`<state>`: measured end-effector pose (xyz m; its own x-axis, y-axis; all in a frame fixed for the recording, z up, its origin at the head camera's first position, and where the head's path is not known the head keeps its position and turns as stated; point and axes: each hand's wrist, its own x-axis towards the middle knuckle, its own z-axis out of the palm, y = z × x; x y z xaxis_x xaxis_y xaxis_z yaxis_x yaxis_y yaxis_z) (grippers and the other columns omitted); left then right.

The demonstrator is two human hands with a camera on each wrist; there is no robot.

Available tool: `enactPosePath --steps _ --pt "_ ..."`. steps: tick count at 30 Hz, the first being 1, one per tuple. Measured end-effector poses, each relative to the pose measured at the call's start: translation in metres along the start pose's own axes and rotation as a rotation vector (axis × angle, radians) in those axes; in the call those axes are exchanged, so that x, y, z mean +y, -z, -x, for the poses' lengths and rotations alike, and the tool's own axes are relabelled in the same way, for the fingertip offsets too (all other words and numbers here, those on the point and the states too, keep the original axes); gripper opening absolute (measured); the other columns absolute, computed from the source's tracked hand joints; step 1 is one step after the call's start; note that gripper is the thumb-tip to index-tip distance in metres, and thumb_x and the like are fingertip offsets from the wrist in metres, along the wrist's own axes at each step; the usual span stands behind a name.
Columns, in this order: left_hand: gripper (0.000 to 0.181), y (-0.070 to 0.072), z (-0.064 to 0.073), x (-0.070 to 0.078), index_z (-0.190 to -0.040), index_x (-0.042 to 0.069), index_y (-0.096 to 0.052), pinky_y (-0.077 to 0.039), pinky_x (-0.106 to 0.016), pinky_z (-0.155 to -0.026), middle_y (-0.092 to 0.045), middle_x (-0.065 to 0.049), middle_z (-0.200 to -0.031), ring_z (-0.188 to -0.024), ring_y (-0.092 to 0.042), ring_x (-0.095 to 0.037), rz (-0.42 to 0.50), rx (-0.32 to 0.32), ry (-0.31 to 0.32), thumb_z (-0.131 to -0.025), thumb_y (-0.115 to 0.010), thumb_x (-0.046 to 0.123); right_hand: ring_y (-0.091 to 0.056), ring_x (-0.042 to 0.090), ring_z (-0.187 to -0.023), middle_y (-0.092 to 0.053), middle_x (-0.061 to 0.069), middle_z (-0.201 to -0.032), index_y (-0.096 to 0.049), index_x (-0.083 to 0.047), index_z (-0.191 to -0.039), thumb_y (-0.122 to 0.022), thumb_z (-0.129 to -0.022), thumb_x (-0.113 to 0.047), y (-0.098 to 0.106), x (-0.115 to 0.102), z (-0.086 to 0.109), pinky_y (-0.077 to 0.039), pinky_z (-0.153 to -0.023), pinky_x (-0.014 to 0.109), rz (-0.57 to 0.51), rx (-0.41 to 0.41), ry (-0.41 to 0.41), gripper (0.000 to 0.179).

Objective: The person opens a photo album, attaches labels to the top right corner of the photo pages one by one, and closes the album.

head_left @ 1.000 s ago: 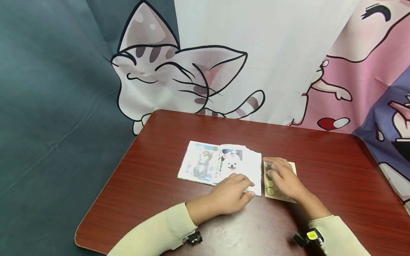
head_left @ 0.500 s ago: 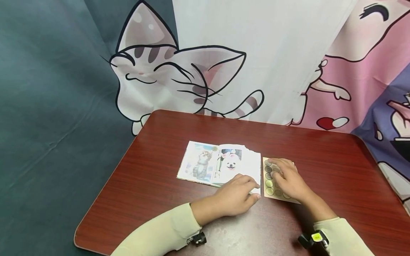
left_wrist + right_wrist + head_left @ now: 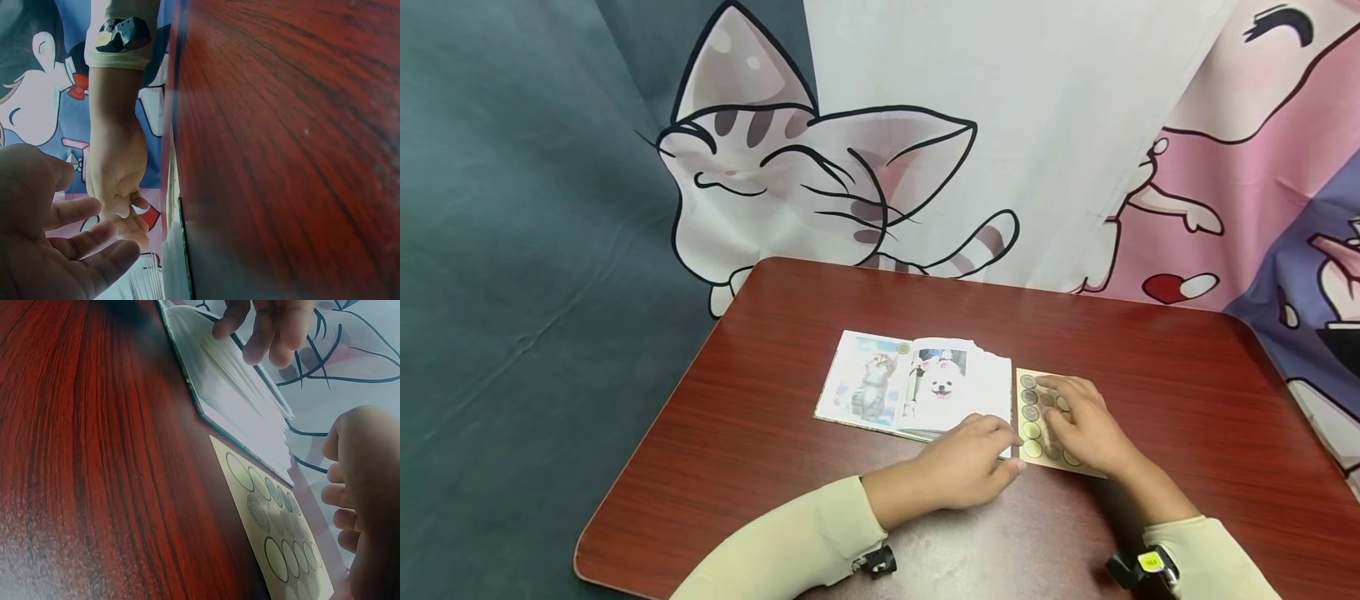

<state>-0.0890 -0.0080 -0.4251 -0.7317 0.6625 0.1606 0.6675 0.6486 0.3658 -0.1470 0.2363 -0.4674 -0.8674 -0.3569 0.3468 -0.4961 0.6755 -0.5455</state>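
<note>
An open book [image 3: 966, 387] lies on the table, a kitten picture on its left page and a white dog on its right. Beside it to the right is a pale gold sheet of round stickers [image 3: 1032, 430]. My left hand [image 3: 966, 462] is over the book's lower right corner, fingers loosely bent and holding nothing, fingertips close to the sheet's left edge. Over the sheet's right part is my right hand [image 3: 1090, 425], fingers relaxed. The right wrist view shows the right hand [image 3: 362, 487] raised above the sticker sheet [image 3: 275, 519], with nothing in its grasp.
The red-brown wooden table [image 3: 737, 400] has rounded corners. Behind it hangs a cloth backdrop [image 3: 1037, 100] printed with cartoon animals. A small black camera [image 3: 874, 562] sits at the left cuff, another black device [image 3: 1142, 567] at the right.
My left hand has slid right across the book's lower edge toward the sticker sheet. My right hand has shifted slightly right, uncovering more of the sheet's left columns.
</note>
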Motion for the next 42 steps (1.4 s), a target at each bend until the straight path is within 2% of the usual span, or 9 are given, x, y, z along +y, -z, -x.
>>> enactPosePath --steps 11,16,25,34,42 --pt "0.038 -0.01 -0.006 0.005 -0.132 0.015 -0.066 -0.041 -0.024 -0.108 -0.063 0.002 -0.134 -0.125 -0.057 -0.013 0.031 -0.027 0.04 -0.106 -0.053 0.04 -0.05 0.044 -0.12 -0.064 0.024 -0.124 -0.063 0.002 -0.127 -0.068 -0.083 0.004 0.0 0.005 0.003 -0.031 -0.098 0.062 0.015 0.011 0.035 0.044" --pt "0.038 -0.014 -0.009 0.007 -0.131 0.016 -0.066 -0.043 -0.026 -0.106 -0.063 0.001 -0.135 -0.125 -0.058 -0.014 0.043 -0.029 0.079 -0.105 -0.053 0.041 -0.049 0.045 -0.119 -0.063 0.024 -0.123 -0.063 0.003 -0.127 -0.069 -0.083 0.002 0.003 0.006 0.006 -0.031 -0.096 0.063 0.014 0.002 0.029 0.044" --pt "0.037 -0.024 -0.016 0.01 -0.131 0.014 -0.065 -0.043 -0.024 -0.106 -0.064 0.001 -0.131 -0.124 -0.058 -0.014 0.061 -0.021 0.101 -0.104 -0.055 0.038 -0.048 0.046 -0.119 -0.064 0.023 -0.122 -0.063 0.003 -0.127 -0.071 -0.083 0.0 0.008 0.01 0.012 -0.031 -0.093 0.062 0.012 -0.005 0.009 0.045" --pt "0.038 -0.026 -0.02 0.013 -0.132 0.013 -0.064 -0.044 -0.024 -0.104 -0.065 0.001 -0.129 -0.123 -0.059 -0.014 0.107 -0.017 0.161 -0.103 -0.055 0.037 -0.047 0.048 -0.121 -0.066 0.023 -0.12 -0.063 0.002 -0.127 -0.07 -0.084 0.0 0.011 0.014 0.016 -0.031 -0.097 0.064 0.011 -0.004 -0.011 0.044" --pt "0.037 -0.028 -0.024 0.016 -0.13 0.013 -0.065 -0.043 -0.024 -0.104 -0.063 0.002 -0.131 -0.124 -0.057 -0.012 0.123 -0.026 0.187 -0.102 -0.057 0.037 -0.049 0.048 -0.117 -0.065 0.024 -0.118 -0.062 0.004 -0.126 -0.076 -0.08 -0.004 0.012 0.018 0.019 -0.032 -0.094 0.059 0.031 -0.004 0.03 0.049"
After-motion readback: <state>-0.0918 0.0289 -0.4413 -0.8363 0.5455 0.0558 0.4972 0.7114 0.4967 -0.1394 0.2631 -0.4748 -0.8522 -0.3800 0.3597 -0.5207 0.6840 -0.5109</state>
